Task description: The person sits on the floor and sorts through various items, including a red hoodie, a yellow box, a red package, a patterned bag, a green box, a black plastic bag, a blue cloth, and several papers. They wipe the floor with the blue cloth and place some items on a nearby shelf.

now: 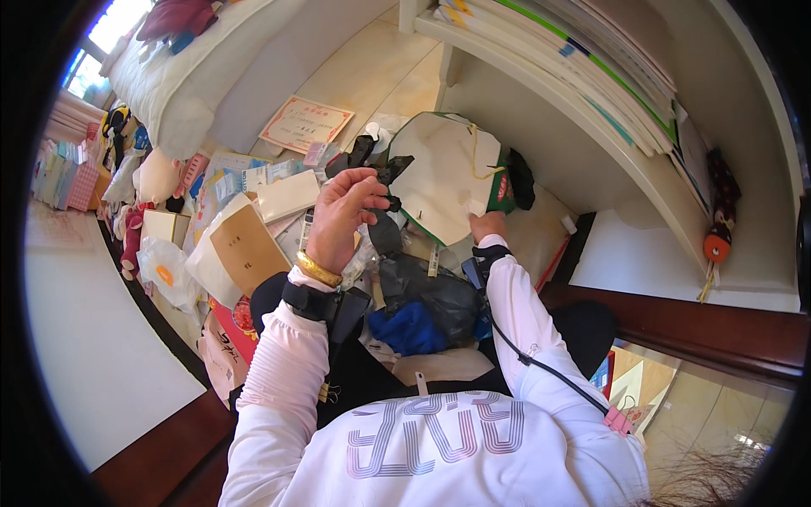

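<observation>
A green paper bag [437,177] with a white inside and a yellow cord handle [474,149] lies with its mouth towards me. My right hand [488,226] is closed at the bag's near right rim, and a small pale scrap [470,206] shows by its fingertips. To the left of the bag is my left hand [347,218], raised with the fingers curled. Black plastic [396,170] shows just beyond those fingertips; whether they grip it is unclear. Below the bag, between my knees, lie a dark plastic bag [437,291] and a blue cloth [408,327].
Clutter covers the floor at left: a brown-and-white envelope [244,244], a white box [288,195], a printed certificate [307,123] and a clear plastic bag [166,272]. A shelf [570,82] with papers overhangs the right. A bed [184,82] stands at the upper left.
</observation>
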Demonstrator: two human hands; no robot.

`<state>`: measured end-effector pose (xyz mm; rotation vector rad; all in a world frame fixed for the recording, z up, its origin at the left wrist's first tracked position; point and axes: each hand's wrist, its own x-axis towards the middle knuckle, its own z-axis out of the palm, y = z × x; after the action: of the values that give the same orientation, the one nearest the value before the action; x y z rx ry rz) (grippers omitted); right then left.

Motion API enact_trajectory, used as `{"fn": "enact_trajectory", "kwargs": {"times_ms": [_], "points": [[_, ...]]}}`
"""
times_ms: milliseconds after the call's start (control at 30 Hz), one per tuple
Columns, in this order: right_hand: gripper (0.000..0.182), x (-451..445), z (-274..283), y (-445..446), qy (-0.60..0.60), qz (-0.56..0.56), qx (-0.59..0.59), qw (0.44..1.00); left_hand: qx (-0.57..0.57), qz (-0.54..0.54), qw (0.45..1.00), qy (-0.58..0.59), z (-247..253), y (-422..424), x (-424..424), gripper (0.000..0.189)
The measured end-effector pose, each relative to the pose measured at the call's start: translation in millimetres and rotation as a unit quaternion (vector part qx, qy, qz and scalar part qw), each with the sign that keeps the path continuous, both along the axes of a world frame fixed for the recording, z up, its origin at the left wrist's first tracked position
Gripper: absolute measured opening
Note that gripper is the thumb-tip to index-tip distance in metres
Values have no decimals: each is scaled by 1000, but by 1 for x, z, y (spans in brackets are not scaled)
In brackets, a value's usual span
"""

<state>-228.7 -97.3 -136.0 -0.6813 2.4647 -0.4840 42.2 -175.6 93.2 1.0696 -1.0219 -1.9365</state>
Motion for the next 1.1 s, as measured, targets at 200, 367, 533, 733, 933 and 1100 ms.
{"fn": "enact_trajectory", "kwargs": {"times_ms": [200,367,533,733,933,1100], "points": [[30,-19,59,18,-302,-119,-190,926,-104,-64,986,-111,-5,1,6,29],[30,-8,147,45,-300,-85,-227,923,-500,-221,801,-246,-11,40,-17,55],[29,17,189,59,-362,-77,-223,902,-610,-297,645,-351,-27,98,-37,52],[42,39,227,73,-397,16,-260,880,-637,-236,661,-320,-46,108,-31,17],[61,20,245,90,-335,78,-336,877,-398,-80,906,-118,-14,64,12,13],[57,9,213,100,-330,65,-269,902,-164,96,971,146,25,13,91,25]]}}
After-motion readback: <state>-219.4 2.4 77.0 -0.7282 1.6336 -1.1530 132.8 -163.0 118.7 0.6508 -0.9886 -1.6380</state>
